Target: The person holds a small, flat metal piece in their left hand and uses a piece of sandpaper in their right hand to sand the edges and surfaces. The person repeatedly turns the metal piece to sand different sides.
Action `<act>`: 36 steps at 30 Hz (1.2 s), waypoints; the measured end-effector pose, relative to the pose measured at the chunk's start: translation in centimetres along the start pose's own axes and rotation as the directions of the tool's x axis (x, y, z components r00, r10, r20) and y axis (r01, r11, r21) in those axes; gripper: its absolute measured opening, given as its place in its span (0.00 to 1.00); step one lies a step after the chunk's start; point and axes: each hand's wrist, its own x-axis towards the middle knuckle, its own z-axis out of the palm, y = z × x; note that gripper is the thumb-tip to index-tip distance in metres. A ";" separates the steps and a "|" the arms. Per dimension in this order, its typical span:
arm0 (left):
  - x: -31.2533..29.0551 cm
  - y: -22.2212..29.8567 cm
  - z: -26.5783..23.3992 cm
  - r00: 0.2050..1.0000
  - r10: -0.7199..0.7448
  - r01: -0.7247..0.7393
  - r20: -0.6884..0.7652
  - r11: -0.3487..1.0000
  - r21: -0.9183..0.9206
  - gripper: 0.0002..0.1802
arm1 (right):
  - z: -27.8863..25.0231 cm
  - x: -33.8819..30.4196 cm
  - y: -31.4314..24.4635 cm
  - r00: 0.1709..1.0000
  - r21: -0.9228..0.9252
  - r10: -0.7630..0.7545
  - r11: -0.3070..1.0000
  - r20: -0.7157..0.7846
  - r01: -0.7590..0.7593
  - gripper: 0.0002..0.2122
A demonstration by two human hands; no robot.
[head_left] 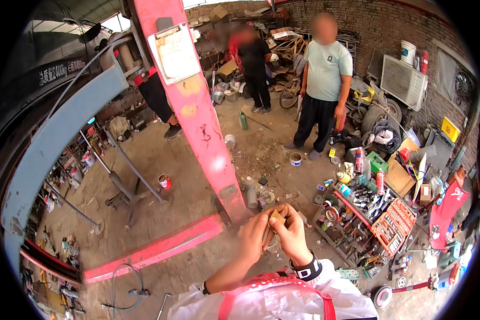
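Note:
Both hands are raised close together in front of my chest, fingers closed. Between them is a small flat brown piece (276,216) with a tan end showing; its kind I cannot make out. My left hand (252,236) grips it from the left side. My right hand (290,232), with a black-and-white band at the wrist, presses its thumb against the tan end. Part of the piece is hidden behind the fingers.
A red lift post (197,106) rises ahead, with a red floor beam (160,249) running left. At right, a tool cart (352,205) stands beside an open orange socket set (393,225). A person in a pale shirt (329,66) stands ahead. A hose (113,288) lies lower left.

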 end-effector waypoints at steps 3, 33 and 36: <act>0.6 0.5 0.3 0.999 0.017 -0.015 0.027 0.995 -0.101 0.24 | -0.1 -0.6 0.6 0.999 0.071 0.035 0.997 0.032 -0.037 0.04; 0.4 -0.3 -2.2 0.999 -0.045 0.049 0.024 0.984 -0.172 0.24 | -0.2 2.3 2.8 0.996 0.130 0.054 0.990 -0.065 -0.045 0.09; 0.2 0.7 -2.2 0.999 0.005 0.004 0.039 0.976 -0.218 0.29 | -0.3 1.5 2.1 0.994 0.394 0.074 0.914 0.075 -0.098 0.09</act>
